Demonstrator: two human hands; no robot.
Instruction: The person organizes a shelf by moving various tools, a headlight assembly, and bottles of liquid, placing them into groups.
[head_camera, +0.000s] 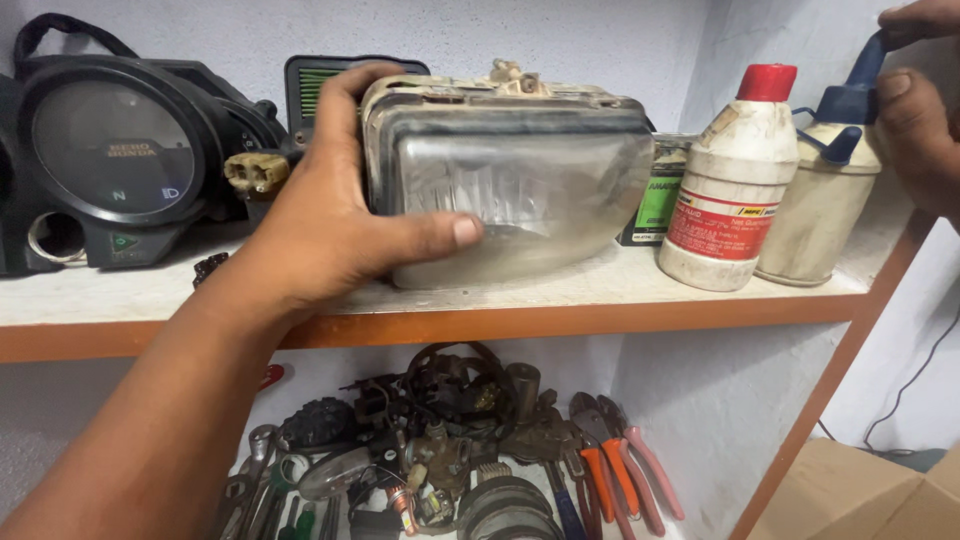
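The dusty rectangular headlamp with clouded ribbed glass and a chipped cream housing (515, 175) sits near the front of the white shelf with an orange-painted edge (560, 322). The left hand (330, 215) clasps its left end, thumb across the lens. Grime could let that one-sided grip slip, tipping the lamp off the edge. The right hand (915, 100) pinches the blue spout of a grubby cream plastic oil can (825, 190), just beside a red-capped white bottle (730, 180) it might knock.

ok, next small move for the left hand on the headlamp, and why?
Probably draw the headlamp straight forward off the shelf: the left hand already grips its left edge, thumb across the lens, while the bottle stands close on its right, so any sideways swing risks a knock.
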